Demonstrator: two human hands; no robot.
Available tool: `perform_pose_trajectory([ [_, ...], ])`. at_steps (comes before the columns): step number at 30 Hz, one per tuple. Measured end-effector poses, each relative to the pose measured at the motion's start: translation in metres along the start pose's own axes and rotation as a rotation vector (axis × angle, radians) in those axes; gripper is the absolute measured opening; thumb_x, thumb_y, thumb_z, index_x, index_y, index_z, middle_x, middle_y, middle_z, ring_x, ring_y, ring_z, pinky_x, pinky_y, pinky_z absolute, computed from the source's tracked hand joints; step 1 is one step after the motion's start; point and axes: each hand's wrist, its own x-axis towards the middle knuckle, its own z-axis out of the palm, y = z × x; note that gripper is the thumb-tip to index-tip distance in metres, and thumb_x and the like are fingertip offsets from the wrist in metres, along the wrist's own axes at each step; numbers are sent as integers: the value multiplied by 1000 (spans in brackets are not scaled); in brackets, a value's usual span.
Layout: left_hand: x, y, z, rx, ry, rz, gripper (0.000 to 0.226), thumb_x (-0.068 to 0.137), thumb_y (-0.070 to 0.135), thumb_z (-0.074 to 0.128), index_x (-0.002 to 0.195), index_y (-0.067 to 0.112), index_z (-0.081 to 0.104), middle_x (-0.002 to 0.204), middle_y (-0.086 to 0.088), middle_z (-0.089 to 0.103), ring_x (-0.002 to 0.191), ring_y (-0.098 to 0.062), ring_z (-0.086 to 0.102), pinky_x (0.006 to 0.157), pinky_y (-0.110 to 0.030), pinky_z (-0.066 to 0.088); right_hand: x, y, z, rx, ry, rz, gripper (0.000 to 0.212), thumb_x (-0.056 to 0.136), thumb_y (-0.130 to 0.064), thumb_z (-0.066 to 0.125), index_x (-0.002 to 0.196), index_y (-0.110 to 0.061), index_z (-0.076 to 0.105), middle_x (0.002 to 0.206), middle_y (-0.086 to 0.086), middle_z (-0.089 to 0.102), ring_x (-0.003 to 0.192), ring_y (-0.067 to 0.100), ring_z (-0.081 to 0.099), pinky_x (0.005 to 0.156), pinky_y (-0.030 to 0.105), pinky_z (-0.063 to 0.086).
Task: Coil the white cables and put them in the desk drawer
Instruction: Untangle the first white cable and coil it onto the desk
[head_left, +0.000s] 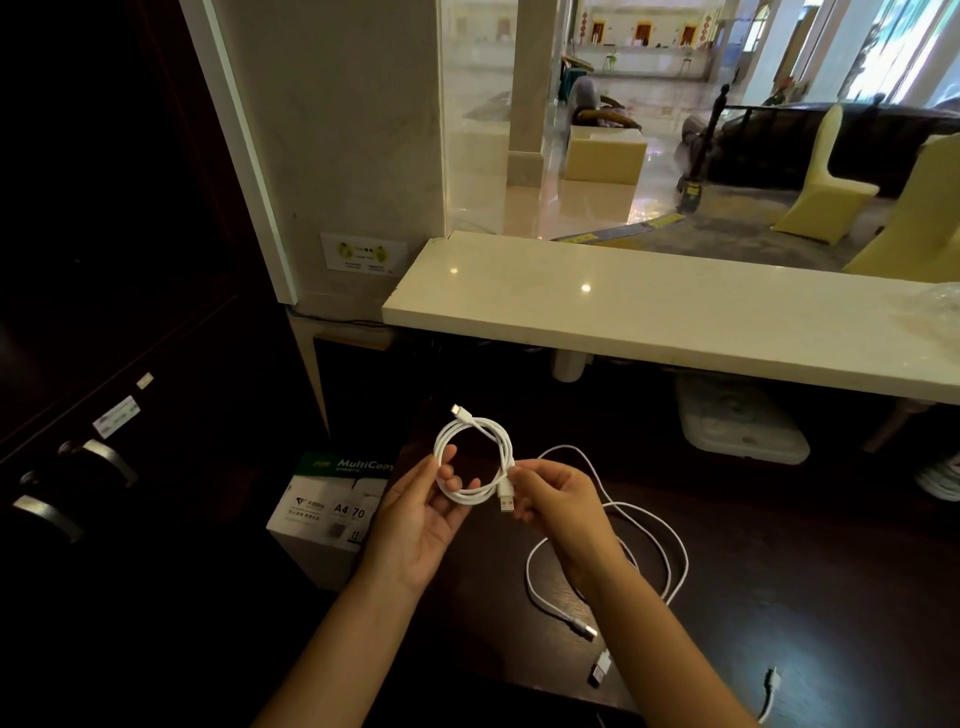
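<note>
A white cable wound into a small coil (480, 441) hangs above the dark desk (779, 571). My left hand (423, 519) holds the coil's left side with thumb and fingers curled through the loop. My right hand (558, 506) pinches the coil's right side, and the USB plug (506, 501) sticks out beside its fingertips. The small connector end (460, 410) points up from the top of the coil. A second white cable (660, 551) lies loose on the desk under my right wrist, its plug ends (589, 631) near the front edge. No drawer is visible.
A box of A4 paper (332, 514) stands left of the desk. Dark cabinets with metal handles (111, 460) fill the left side. A pale stone counter (649, 317) overhangs the desk's far edge. A white object (743, 431) sits under the counter. Another cable tip (771, 686) shows at the front right.
</note>
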Motion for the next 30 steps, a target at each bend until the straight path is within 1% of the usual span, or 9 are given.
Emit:
perform_pose_trajectory([
  [3, 1, 0, 0, -15, 23, 23, 22, 95, 11, 40, 93, 5, 61, 54, 3, 53, 50, -4, 58, 61, -26, 59, -1, -2, 4, 11, -30, -31, 14, 89, -11, 57, 90, -2, 68, 64, 0, 66, 56, 6, 57, 57, 21, 44],
  [6, 1, 0, -1, -34, 47, 52, 22, 95, 11, 40, 92, 5, 61, 57, 2, 52, 54, -5, 56, 62, -25, 59, -5, -4, 5, -20, -98, -84, 9, 84, -7, 64, 92, -5, 65, 74, 7, 69, 62, 14, 66, 57, 21, 50],
  [9, 0, 0, 0, -42, 44, 58, 22, 95, 11, 40, 92, 5, 61, 53, 3, 54, 54, -5, 57, 63, -26, 59, -5, -6, 3, -94, -86, -108, 10, 82, -3, 66, 89, -10, 65, 68, 4, 67, 55, 11, 64, 55, 21, 50],
  [14, 1, 1, 1, -39, 53, 37, 21, 95, 10, 41, 92, 4, 61, 56, 2, 52, 52, -4, 57, 60, -25, 59, -1, -8, -9, -229, -155, -65, 19, 87, -5, 59, 95, -18, 69, 58, -8, 63, 58, 9, 59, 66, 25, 48],
  [18, -1, -3, 3, -16, 35, 2, 22, 95, 11, 41, 92, 5, 61, 55, 2, 52, 53, -5, 56, 60, -26, 59, 3, -5, -8, -184, -149, -55, 18, 91, -18, 54, 95, -15, 70, 86, 12, 70, 76, 16, 62, 76, 31, 47],
  [20, -1, -4, 3, 4, 21, -29, 22, 95, 11, 41, 93, 4, 62, 55, 2, 54, 51, -5, 58, 59, -25, 58, 7, -5, -9, -108, -148, -39, 22, 94, -20, 49, 102, -13, 69, 96, 9, 73, 84, 17, 65, 76, 27, 48],
  [24, -1, -3, 0, 33, -7, -85, 22, 95, 10, 41, 93, 4, 63, 58, 1, 55, 52, -5, 60, 59, -25, 59, 16, -5, -11, 73, -130, 45, 17, 90, -14, 54, 94, -11, 71, 80, 4, 74, 75, 16, 66, 72, 25, 50],
  [28, 4, -3, -7, 89, -26, -125, 22, 94, 12, 43, 97, 4, 63, 62, 0, 54, 61, -9, 58, 66, -27, 59, 21, 3, -8, 66, -53, 71, 14, 87, -16, 60, 83, -9, 72, 72, 3, 72, 67, 11, 65, 65, 20, 49],
  [30, 7, -3, -13, 155, -29, -141, 23, 94, 11, 44, 101, 3, 63, 64, -1, 54, 61, -10, 56, 68, -29, 59, 22, 8, -7, -28, -21, 41, 14, 86, -17, 62, 83, -7, 71, 71, 4, 71, 64, 9, 64, 63, 18, 49],
])
